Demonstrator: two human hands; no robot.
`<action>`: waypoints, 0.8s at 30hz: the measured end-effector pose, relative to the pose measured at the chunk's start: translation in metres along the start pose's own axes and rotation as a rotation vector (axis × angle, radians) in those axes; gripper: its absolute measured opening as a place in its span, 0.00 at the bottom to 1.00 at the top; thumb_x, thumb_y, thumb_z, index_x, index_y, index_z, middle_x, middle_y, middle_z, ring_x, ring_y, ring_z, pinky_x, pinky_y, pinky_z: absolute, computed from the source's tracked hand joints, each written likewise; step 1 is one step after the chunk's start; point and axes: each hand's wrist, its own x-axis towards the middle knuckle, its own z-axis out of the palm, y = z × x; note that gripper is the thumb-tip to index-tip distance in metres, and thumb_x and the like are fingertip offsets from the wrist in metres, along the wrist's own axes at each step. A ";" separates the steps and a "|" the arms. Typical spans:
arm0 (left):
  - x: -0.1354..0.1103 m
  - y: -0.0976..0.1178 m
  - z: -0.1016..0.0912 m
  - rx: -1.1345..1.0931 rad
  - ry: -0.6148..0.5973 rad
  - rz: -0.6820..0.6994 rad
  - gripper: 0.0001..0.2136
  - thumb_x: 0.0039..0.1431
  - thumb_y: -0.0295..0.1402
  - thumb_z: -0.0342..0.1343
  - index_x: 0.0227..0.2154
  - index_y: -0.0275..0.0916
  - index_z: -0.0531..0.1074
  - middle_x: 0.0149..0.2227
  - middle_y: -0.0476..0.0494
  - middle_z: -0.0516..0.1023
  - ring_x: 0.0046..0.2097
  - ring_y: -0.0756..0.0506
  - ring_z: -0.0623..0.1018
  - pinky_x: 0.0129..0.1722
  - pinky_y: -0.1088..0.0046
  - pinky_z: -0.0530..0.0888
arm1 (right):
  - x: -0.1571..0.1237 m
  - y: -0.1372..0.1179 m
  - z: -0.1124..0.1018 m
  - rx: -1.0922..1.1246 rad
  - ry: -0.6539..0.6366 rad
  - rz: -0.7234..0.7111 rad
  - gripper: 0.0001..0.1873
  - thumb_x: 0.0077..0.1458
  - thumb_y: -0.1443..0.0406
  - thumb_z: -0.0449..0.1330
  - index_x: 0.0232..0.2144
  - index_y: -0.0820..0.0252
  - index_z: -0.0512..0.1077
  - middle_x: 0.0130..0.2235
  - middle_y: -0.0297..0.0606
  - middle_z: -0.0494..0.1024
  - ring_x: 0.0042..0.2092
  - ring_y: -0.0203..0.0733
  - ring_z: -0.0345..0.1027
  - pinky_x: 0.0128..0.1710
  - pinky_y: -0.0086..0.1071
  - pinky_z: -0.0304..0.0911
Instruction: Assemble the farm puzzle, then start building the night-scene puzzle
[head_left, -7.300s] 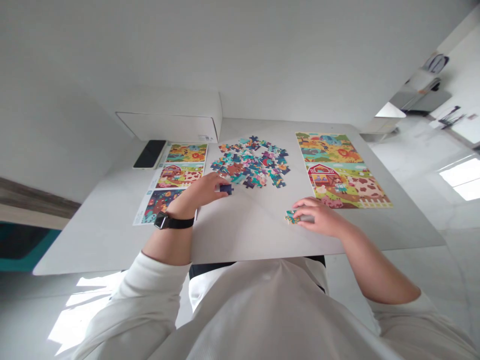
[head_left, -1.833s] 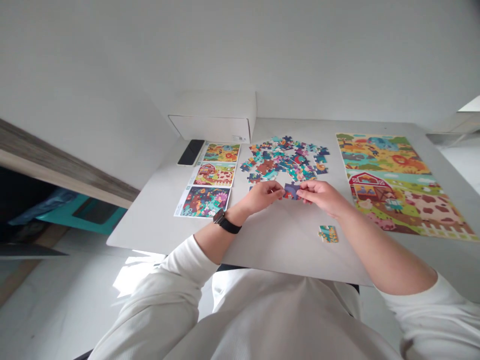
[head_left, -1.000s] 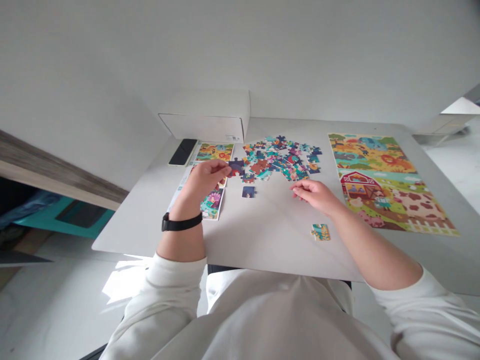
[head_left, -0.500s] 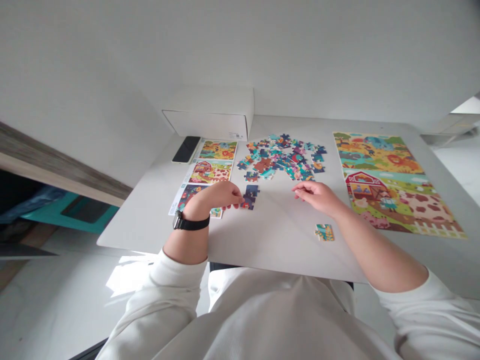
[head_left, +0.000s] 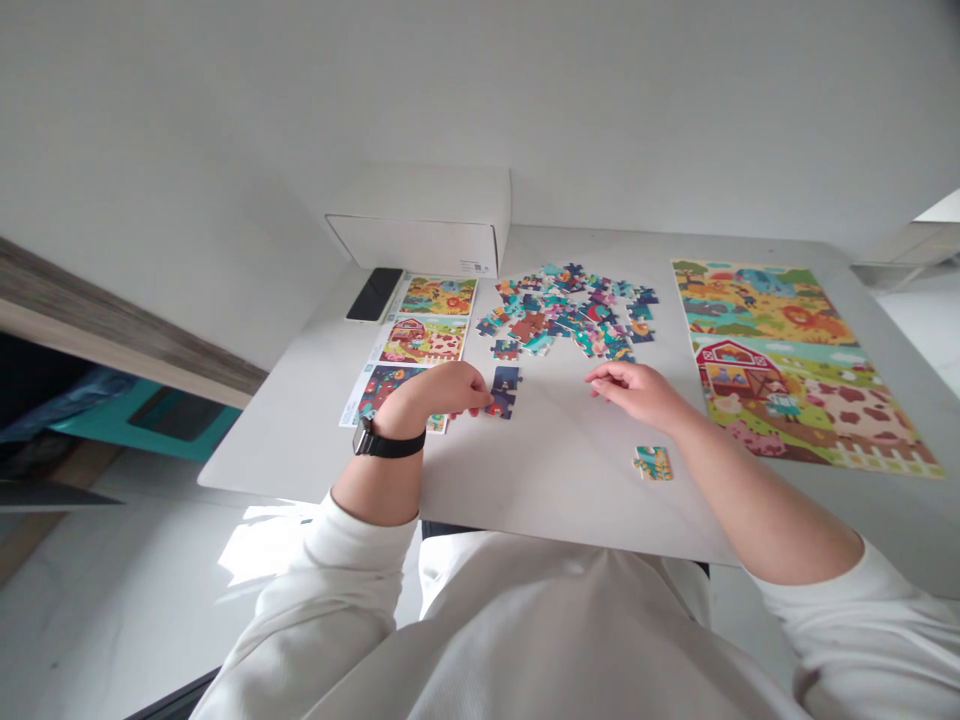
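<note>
My left hand, with a black watch on its wrist, is closed with curled fingers. Its fingertips grip the left edge of the lower of two dark-blue puzzle pieces, which adjoin the upper piece. Loosely bent and empty, my right hand hovers over the table with thumb and fingers slightly apart. Beyond both hands lies a heap of mixed puzzle pieces. A teal and yellow puzzle piece rests by my right forearm. Under my left hand a picture sheet is partly covered.
A white box stands at the back left against the wall, with a phone in front of it. On the right lies a large finished-looking picture with safari and farm scenes. The table's near edge is close to my body.
The whole view has shifted slightly. My left hand stays at the two dark-blue pieces, its fingers almost unmoved, and my right hand keeps its pose.
</note>
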 end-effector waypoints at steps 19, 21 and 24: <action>0.003 -0.001 0.004 0.017 0.046 0.015 0.14 0.58 0.46 0.58 0.26 0.42 0.80 0.27 0.45 0.83 0.28 0.45 0.79 0.28 0.71 0.69 | 0.000 -0.002 0.001 -0.005 -0.026 0.003 0.18 0.59 0.50 0.67 0.43 0.53 0.84 0.38 0.40 0.88 0.41 0.50 0.82 0.47 0.43 0.75; 0.002 0.002 0.004 0.018 0.044 0.000 0.14 0.57 0.45 0.58 0.25 0.42 0.79 0.25 0.45 0.81 0.27 0.45 0.79 0.27 0.71 0.69 | 0.000 -0.003 0.001 -0.012 -0.024 0.000 0.18 0.58 0.50 0.67 0.43 0.53 0.85 0.38 0.40 0.88 0.42 0.50 0.82 0.47 0.43 0.75; 0.001 0.006 0.003 0.016 0.038 -0.019 0.13 0.57 0.44 0.59 0.24 0.42 0.78 0.24 0.45 0.80 0.26 0.45 0.79 0.28 0.70 0.69 | 0.000 -0.002 0.001 -0.016 -0.023 -0.004 0.18 0.58 0.49 0.68 0.43 0.53 0.85 0.38 0.40 0.88 0.42 0.51 0.82 0.46 0.42 0.75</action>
